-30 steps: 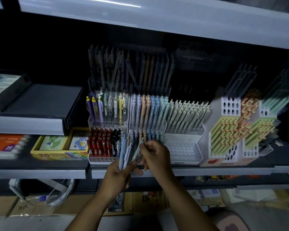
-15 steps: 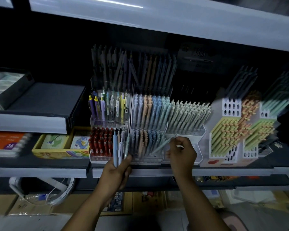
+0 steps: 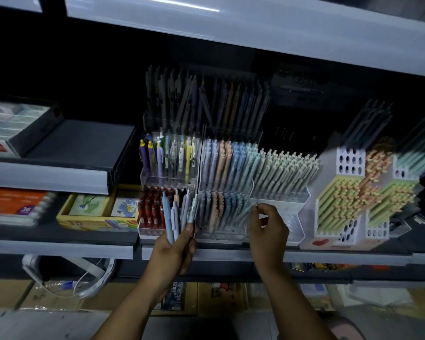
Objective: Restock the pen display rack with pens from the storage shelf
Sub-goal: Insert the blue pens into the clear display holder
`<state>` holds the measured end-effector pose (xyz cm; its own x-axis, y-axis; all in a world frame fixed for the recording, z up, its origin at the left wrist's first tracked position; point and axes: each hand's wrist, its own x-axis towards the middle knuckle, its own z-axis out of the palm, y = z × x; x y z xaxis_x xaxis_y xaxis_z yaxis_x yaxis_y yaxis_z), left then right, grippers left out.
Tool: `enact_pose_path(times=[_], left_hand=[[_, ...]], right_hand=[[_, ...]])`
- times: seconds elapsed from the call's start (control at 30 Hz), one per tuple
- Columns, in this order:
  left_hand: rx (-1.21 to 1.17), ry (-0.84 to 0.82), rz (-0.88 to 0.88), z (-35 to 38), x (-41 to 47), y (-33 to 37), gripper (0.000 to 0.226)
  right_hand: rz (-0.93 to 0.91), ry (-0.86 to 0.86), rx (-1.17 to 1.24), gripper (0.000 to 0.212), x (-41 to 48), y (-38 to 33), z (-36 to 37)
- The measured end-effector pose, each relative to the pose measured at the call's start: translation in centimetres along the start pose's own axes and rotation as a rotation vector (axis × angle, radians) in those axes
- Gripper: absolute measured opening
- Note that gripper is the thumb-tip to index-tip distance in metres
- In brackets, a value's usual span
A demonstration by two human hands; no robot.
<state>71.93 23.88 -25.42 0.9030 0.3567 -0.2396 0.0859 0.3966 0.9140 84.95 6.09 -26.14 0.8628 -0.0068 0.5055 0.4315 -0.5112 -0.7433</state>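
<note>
The yellow cardboard box point(image 3: 66, 218) sits at the left. One clear acrylic tiered rack point(image 3: 168, 179) carries red-capped pens in its lowest tier. The left hand point(image 3: 174, 251) grips a fanned bundle of pens point(image 3: 173, 217), about five slim pastel barrels, upright in front of that rack. The right hand point(image 3: 268, 233), fingers curled narrow, pinches one pale pen point(image 3: 247, 213), blurred, at the lowest tier of the white perforated rack point(image 3: 295, 222).

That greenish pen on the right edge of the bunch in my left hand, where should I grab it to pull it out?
I'd pinch its upper barrel with the right hand, coming from the right. That end of the greenish pen stands free above the left hand; its lower end is buried in the grip, and other pens crowd its left side. Draw it upward.
</note>
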Motion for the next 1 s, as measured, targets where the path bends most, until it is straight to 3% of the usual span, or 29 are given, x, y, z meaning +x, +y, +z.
enact_pose_path(times=[0.27,0.53,0.87,1.0], left_hand=[[0.004,-0.006,-0.006,0.0,0.0,0.0,0.026],[0.053,-0.014,-0.006,-0.1,0.0,-0.1,0.032],[0.057,-0.023,0.0,0.4,-0.2,0.3,0.03],[0.047,-0.025,0.004,0.6,-0.2,0.3,0.03]], right_hand=[[0.021,-0.153,-0.202,0.011,-0.3,1.6,1.8],[0.025,-0.167,-0.304,0.02,-0.4,1.4,2.4],[0.137,-0.231,-0.29,0.029,-0.8,1.7,2.2],[0.183,-0.188,-0.172,0.026,-1.2,0.7,1.7]])
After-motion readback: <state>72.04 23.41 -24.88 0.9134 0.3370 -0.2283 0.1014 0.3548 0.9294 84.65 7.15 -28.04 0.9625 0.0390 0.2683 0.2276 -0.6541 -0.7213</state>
